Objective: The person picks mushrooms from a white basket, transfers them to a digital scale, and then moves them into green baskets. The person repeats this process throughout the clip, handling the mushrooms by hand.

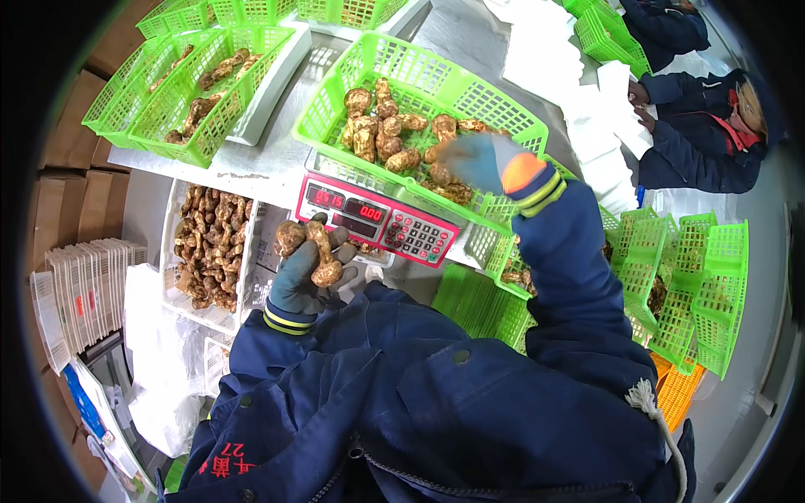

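My left hand point(308, 267), in a grey-blue glove, cradles two brown, dirt-flecked mushrooms point(324, 254), thick-stemmed and like matsutake, in front of the scale. Motion blurs my right hand point(475, 162), gloved with an orange cuff; it reaches over the right part of a green plastic basket point(497, 94). Its fingers are by the mushrooms there, and whether they grip one cannot be made out. Inside the basket lies a loose group of mushrooms point(388, 129). The basket rests on an electronic scale, whose red-framed panel point(377, 220) has lit digits and a keypad.
A white crate point(170, 264) full of mushrooms stands left of my left hand. Green baskets point(210, 113) with a few mushrooms are at upper left, others point(679, 295) at right. Across the steel table point(283, 138), beside white sheets point(553, 63), a co-worker point(698, 132) handles a sheet.
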The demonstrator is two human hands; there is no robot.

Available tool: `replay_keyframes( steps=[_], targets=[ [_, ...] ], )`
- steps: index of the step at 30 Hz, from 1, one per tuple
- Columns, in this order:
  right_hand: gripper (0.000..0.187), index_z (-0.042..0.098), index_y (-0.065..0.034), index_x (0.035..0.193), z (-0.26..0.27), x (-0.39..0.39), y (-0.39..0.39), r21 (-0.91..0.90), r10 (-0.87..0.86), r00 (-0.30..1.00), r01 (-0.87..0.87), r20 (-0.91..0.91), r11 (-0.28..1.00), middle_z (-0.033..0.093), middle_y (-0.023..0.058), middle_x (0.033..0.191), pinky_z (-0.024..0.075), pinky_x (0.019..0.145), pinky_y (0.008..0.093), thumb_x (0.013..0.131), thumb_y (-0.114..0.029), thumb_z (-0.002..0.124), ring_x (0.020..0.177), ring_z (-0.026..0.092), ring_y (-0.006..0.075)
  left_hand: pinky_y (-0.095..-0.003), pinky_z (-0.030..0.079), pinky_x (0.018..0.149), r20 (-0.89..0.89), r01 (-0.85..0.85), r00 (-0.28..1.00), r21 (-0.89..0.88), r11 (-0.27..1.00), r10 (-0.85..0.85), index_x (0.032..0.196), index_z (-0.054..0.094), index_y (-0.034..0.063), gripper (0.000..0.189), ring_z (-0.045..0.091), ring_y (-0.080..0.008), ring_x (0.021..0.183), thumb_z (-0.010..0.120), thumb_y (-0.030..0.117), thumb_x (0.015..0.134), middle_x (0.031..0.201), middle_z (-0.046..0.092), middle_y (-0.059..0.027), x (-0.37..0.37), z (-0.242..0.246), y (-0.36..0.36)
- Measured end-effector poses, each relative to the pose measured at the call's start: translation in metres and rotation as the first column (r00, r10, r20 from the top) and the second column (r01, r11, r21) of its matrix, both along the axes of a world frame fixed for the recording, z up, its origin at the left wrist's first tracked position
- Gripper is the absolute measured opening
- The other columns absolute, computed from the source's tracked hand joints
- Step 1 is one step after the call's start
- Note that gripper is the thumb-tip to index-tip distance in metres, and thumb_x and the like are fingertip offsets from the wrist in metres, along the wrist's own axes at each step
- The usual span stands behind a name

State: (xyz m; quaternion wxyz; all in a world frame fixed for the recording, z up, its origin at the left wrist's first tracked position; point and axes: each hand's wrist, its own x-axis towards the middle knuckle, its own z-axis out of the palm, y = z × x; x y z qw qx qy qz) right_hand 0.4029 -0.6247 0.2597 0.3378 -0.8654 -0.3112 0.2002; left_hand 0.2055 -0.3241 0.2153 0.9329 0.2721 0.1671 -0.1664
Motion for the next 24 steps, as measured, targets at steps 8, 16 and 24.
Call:
replay_keyframes(
  steps=[8, 16, 24],
  targets=[
    [0.037, 0.067, 0.0, 0.121, 0.012, 0.011, -0.016, -0.137, -0.271, 0.91, 0.239, -0.313, 0.961, 0.07, 0.0075, 0.099, 0.0507, 0.084, 0.0275, 0.093, -0.024, 0.063, 0.093, 0.064, 0.0139, -0.0432, 0.055, 0.089, -0.034, -0.058, 0.998, 0.028, 0.998, 0.059, 0.143, 0.044, 0.0099, 0.053, 0.061, -0.0272, 0.11, 0.063, 0.028, 0.096, 0.132, 0.057, -0.0148, -0.006, -0.01, 0.013],
    [0.037, 0.062, -0.0058, 0.13, -0.005, 0.011, 0.019, 0.145, -0.294, 0.933, 0.327, -0.206, 0.934, 0.069, 0.0066, 0.116, 0.0508, 0.087, 0.0272, 0.095, -0.019, 0.061, 0.1, 0.064, 0.013, -0.0384, 0.05, 0.083, -0.023, -0.052, 0.998, 0.051, 0.997, 0.053, 0.142, 0.044, 0.0096, 0.056, 0.056, -0.023, 0.106, 0.065, 0.03, 0.094, 0.131, 0.055, -0.0123, -0.003, -0.01, 0.011],
    [0.028, 0.07, -0.0021, 0.116, 0.043, 0.021, -0.031, 0.318, -0.479, 0.878, 0.461, -0.025, 0.829, 0.068, 0.0018, 0.085, 0.0499, 0.065, 0.025, 0.093, -0.018, 0.064, 0.069, 0.058, 0.0074, -0.0459, 0.05, 0.097, -0.02, -0.063, 0.998, 0.06, 0.996, 0.065, 0.145, 0.042, 0.0112, 0.053, 0.057, -0.0312, 0.125, 0.061, 0.025, 0.097, 0.138, 0.055, -0.0173, -0.002, -0.014, 0.017]
  ],
)
